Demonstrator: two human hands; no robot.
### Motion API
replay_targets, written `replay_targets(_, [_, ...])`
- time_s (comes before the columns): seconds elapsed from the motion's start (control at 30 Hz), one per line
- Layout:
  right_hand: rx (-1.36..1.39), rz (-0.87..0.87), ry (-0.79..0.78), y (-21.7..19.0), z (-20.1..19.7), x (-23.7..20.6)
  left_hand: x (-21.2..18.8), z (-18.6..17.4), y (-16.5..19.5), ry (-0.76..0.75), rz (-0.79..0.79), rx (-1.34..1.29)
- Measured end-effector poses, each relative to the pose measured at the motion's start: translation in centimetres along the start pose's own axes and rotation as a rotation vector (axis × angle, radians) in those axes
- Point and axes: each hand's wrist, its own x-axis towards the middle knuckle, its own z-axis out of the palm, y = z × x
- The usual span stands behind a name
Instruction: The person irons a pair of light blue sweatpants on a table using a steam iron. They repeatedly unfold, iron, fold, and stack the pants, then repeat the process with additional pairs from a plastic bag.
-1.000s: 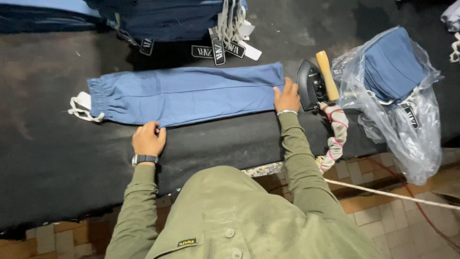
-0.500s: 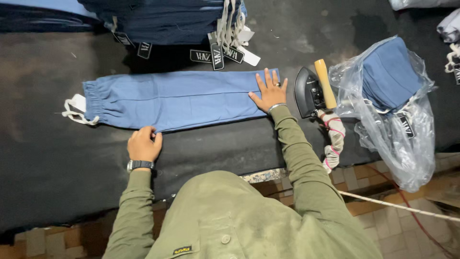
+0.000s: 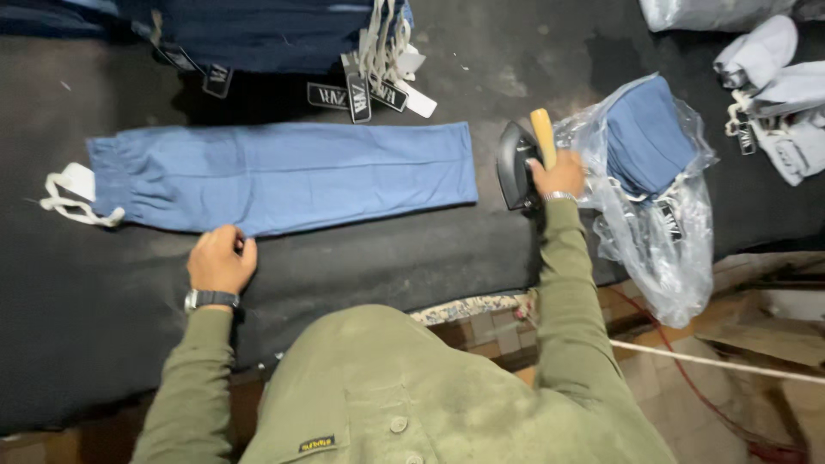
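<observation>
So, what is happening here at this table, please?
A person in an olive shirt stands at a dark padded table. The right hand grips the wooden handle of a black iron, which stands beside folded blue trousers. The left hand rests at the near edge of the trousers. A plastic bag with blue cloth lies to the right.

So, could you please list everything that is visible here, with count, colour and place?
trousers: one, light blue, flat on the dark table
iron: one, black with a pale handle, right of the trousers
plastic bag: one, clear, holding a blue garment, right of the iron
dark stack: navy garments with tags, top
grey garments: a few, top right
cord: one, pale, lower right
watch: one, dark, left wrist
left hand: at the trousers' near edge
right hand: gripping the iron handle
</observation>
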Motion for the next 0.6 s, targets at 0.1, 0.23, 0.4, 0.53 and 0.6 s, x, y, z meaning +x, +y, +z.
replay_targets(0.1, [0.294, -0.104, 0.087, -1.2, -0.8, 0.8, -0.2, -0.1, 0.0, -0.006, -0.005, -0.032])
replay_targets(0.23, [0.488, -0.34, -0.02, -3.5, -2.9, 1.3, -0.4, -0.5, 0.1, 0.04, -0.008, -0.036])
replay_targets(0.4, [0.362, -0.517, -0.395, -10.7, -3.4, 1.4, -0.3, -0.9, 0.5, 0.015, -0.025, -0.042])
replay_targets(0.53, [0.159, -0.503, -0.409, -15.3, -1.2, 1.3, -0.2, -1.0, 0.6, -0.005, -0.048, -0.032])
replay_targets(0.6, [0.145, -0.299, -0.323, -16.2, -0.2, 2.3, -0.2, -1.1, 0.4, 0.008, -0.061, -0.038])
